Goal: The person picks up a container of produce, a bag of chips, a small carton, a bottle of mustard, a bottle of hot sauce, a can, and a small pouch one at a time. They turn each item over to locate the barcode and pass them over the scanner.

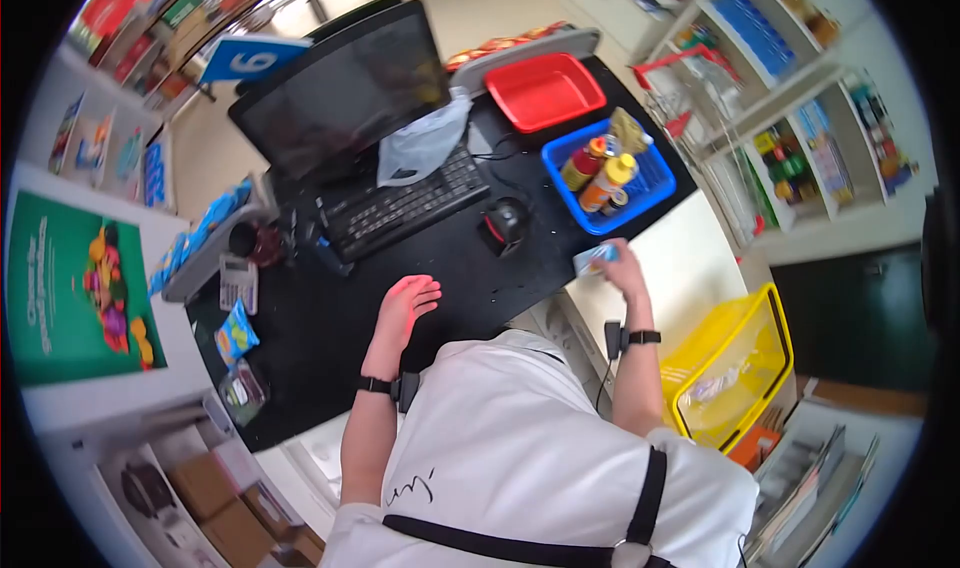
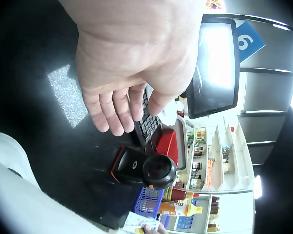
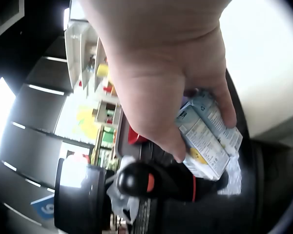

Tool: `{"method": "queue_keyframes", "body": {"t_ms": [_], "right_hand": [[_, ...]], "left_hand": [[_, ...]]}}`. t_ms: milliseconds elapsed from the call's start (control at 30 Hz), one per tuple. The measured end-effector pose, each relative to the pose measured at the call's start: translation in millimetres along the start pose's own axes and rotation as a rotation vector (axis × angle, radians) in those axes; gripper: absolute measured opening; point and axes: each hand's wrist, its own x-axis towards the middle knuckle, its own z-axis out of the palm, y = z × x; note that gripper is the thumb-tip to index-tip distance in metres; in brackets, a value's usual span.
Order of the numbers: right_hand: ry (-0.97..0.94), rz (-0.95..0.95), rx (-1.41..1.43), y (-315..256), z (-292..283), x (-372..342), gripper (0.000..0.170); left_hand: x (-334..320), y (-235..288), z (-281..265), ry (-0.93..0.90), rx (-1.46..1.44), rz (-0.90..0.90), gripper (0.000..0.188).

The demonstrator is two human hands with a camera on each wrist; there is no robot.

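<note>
My right hand (image 1: 627, 274) pinches a small light-blue and white drink carton (image 3: 203, 141) at the front right of the black desk, beside the blue basket. In the right wrist view the thumb lies on one side of the carton and a finger on the other, with printed faces showing between. My left hand (image 1: 404, 310) hovers over the desk's front edge, fingers relaxed and holding nothing. Between the hands, farther back, stands a black and red barcode scanner (image 1: 505, 224), the thing nearest the left hand along with the keyboard (image 1: 410, 204).
A blue basket (image 1: 572, 208) holds several bottles and a packet. Behind it sits a red tray (image 1: 545, 93). A monitor (image 1: 345, 88) and a plastic bag (image 1: 425, 143) stand at the back. Left are a calculator (image 1: 238, 283) and a snack bag (image 1: 236, 334); a yellow shopping basket (image 1: 735, 358) is at right.
</note>
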Motion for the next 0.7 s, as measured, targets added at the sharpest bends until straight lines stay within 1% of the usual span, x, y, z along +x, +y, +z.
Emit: {"method": "queue_keyframes", "body": {"t_ms": [33, 100, 167, 233, 267, 333, 500, 600, 633, 700], "right_hand": [[-0.142, -0.094, 0.115, -24, 23, -15, 0.052], [-0.375, -0.419, 0.014, -75, 60, -40, 0.047], [-0.546, -0.556, -0.037, -123, 95, -56, 0.049], [-0.635, -0.645, -0.173, -151, 133, -63, 0.055], [-0.647, -0.648, -0.178, -162, 151, -67, 0.055], [-0.569, -0.789, -0.392, -178, 180, -74, 0.06], [-0.628, -0.865, -0.487, -185, 207, -85, 0.065], [-0.684, -0.888, -0.307, -178, 197, -78, 0.071], [-0.695, -0.895, -0.313, -177, 194, -76, 0.071], [-0.715, -0.822, -0.288, -176, 187, -71, 0.074]], "left_hand": [[2, -3, -2, -0.006, 0.004, -0.004, 0.025], [6, -8, -7, -0.033, 0.026, -0.023, 0.025], [7, -10, -11, -0.011, 0.028, -0.016, 0.025], [5, -14, -16, 0.001, 0.042, -0.003, 0.026], [3, -17, -20, 0.01, 0.032, -0.003, 0.026], [-2, -21, -29, 0.05, 0.029, -0.005, 0.026], [-19, -35, -53, 0.128, -0.04, 0.015, 0.026], [-30, -45, -64, 0.162, -0.089, 0.032, 0.027], [-33, -48, -66, 0.169, -0.103, 0.039, 0.027], [-36, -52, -69, 0.176, -0.107, 0.038, 0.027]]}}
